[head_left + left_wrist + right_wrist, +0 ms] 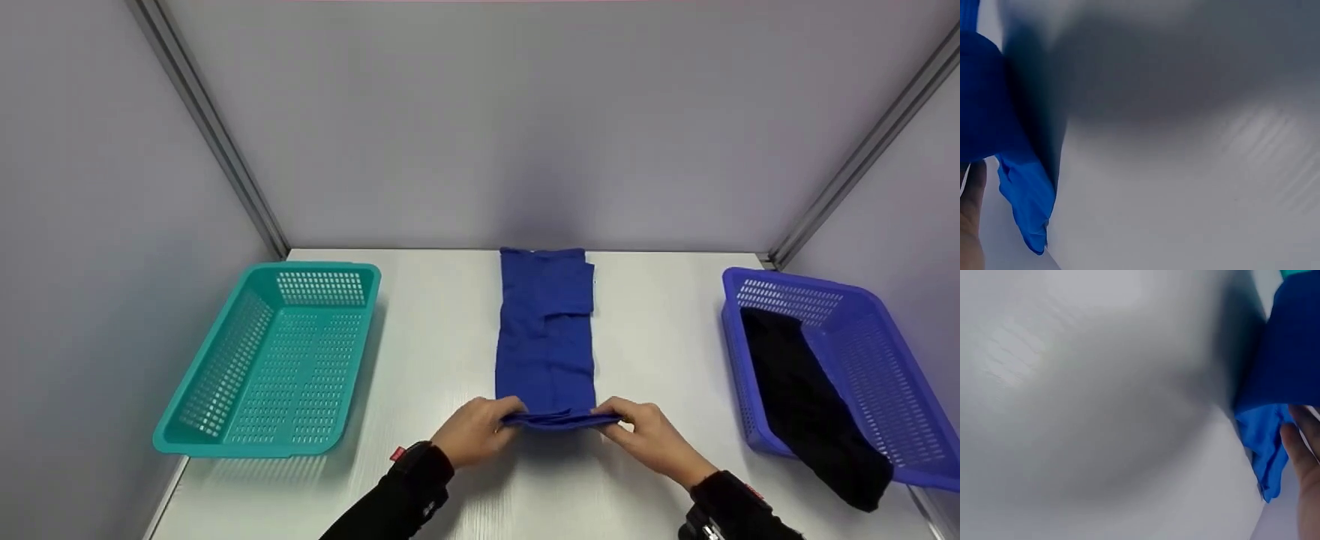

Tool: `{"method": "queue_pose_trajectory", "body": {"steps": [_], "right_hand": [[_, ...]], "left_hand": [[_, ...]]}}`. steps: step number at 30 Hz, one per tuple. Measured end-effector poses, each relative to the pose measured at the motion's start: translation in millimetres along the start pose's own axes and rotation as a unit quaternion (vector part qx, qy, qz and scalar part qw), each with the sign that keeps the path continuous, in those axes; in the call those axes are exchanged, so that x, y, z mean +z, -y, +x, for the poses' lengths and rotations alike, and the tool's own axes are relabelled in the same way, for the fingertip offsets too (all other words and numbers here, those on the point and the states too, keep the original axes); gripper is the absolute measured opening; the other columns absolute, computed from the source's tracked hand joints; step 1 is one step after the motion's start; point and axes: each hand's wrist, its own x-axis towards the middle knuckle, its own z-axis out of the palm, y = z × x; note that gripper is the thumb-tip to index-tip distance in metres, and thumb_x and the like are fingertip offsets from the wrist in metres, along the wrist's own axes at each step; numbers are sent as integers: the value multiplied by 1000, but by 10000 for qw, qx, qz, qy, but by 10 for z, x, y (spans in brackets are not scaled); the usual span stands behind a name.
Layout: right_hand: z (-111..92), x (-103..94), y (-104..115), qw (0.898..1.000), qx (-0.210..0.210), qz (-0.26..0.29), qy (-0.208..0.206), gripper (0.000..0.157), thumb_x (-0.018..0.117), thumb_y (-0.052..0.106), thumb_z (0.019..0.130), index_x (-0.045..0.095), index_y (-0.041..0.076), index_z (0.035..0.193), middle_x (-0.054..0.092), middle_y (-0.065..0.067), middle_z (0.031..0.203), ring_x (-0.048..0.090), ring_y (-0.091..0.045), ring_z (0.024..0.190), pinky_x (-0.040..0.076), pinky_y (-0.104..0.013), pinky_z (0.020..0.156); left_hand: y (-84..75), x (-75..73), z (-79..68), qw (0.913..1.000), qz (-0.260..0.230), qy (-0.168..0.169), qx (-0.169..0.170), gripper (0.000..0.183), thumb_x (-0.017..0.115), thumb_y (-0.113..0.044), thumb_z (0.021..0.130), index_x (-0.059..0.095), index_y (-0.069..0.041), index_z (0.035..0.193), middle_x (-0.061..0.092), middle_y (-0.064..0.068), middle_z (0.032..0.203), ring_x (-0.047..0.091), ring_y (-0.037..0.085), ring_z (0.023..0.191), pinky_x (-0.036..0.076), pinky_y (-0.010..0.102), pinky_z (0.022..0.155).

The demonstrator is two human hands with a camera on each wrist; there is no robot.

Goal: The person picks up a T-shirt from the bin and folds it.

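A blue garment [546,352], folded into a long narrow strip, lies on the white table with its far end at the back edge. Its near end is lifted off the surface and pinched at both corners. My left hand [474,431] grips the left corner between thumb and fingers. At the right corner my right hand [651,439] pinches the layered cloth. Both wrist views show the raised blue cloth [979,101] hanging over the table, with fingertips [1297,444] at its edge. A short folded flap of the garment sticks out on its right side, near the far end.
To the left stands a teal plastic basket [349,382] with perforated sides. A purple basket [892,367] sits at the right, holding a black cloth [802,397] that drapes over its near rim. Grey panels [525,120] enclose the white table [427,330] at the back and sides.
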Motion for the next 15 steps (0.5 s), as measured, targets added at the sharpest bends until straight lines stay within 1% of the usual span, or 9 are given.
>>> {"method": "queue_pose_trajectory", "body": {"steps": [1, 2, 5, 6, 9, 11, 13, 14, 15], "right_hand": [[3, -34, 15, 9997, 119, 186, 145, 11, 72, 10, 97, 74, 19, 103, 75, 6, 99, 68, -7, 88, 54, -26, 75], [4, -65, 28, 9987, 229, 349, 277, 9, 70, 11, 98, 73, 19, 102, 75, 5, 97, 67, -8, 84, 53, -25, 72], [6, -136, 60, 9946, 502, 701, 576, 7, 67, 13, 101, 73, 15, 103, 73, 1, 92, 63, -8, 73, 48, -24, 63], [6, -153, 66, 9933, 560, 778, 646, 7, 67, 12, 101, 73, 14, 103, 73, 0, 92, 62, -8, 71, 49, -24, 63], [8, -186, 84, 9877, 760, 1072, 850, 8, 65, 13, 102, 72, 9, 105, 73, -4, 94, 66, -10, 78, 54, -27, 68], [8, -201, 99, 9799, 984, 1389, 1041, 11, 65, 14, 102, 70, 5, 107, 74, -6, 96, 69, -12, 83, 57, -29, 71], [5, -211, 116, 9674, 1264, 1781, 1284, 16, 65, 16, 103, 69, 3, 109, 74, -8, 97, 71, -15, 86, 59, -33, 71], [3, -216, 124, 9598, 1390, 1975, 1433, 18, 65, 17, 103, 69, 1, 110, 74, -8, 96, 71, -16, 85, 60, -34, 70], [2, -220, 131, 9514, 1501, 2170, 1590, 20, 65, 17, 103, 68, -1, 111, 74, -8, 95, 72, -16, 83, 60, -35, 68]], "left_hand": [[-22, -15, 2, 9996, -236, 92, -140, 19, 71, -2, 94, 72, -9, 111, 76, 1, 102, 69, 7, 89, 55, 24, 81], [-40, -27, 5, 9988, -402, 162, -234, 20, 70, -2, 95, 73, -9, 113, 77, 1, 104, 69, 6, 90, 55, 24, 82], [-89, -60, 20, 9961, -718, 330, -390, 21, 67, -4, 97, 75, -8, 116, 77, 2, 108, 68, 4, 94, 55, 22, 85], [-103, -71, 25, 9951, -802, 376, -434, 20, 67, -4, 98, 75, -7, 116, 77, 2, 108, 68, 3, 93, 55, 22, 85], [-142, -106, 43, 9918, -988, 541, -604, 21, 66, -6, 98, 76, -8, 116, 77, 1, 107, 66, 2, 89, 54, 23, 85], [-167, -135, 57, 9880, -1157, 717, -726, 22, 65, -6, 99, 76, -9, 118, 76, 1, 107, 65, 2, 88, 54, 23, 86], [-187, -165, 71, 9820, -1372, 953, -882, 24, 65, -6, 98, 76, -9, 119, 76, 0, 108, 64, 2, 91, 53, 23, 87], [-197, -182, 75, 9767, -1543, 1121, -988, 25, 64, -6, 97, 76, -8, 119, 75, 0, 108, 65, 3, 91, 55, 24, 85], [-207, -200, 76, 9677, -1815, 1331, -1136, 26, 64, -5, 96, 75, -7, 120, 74, -1, 108, 65, 3, 91, 57, 25, 82]]}}
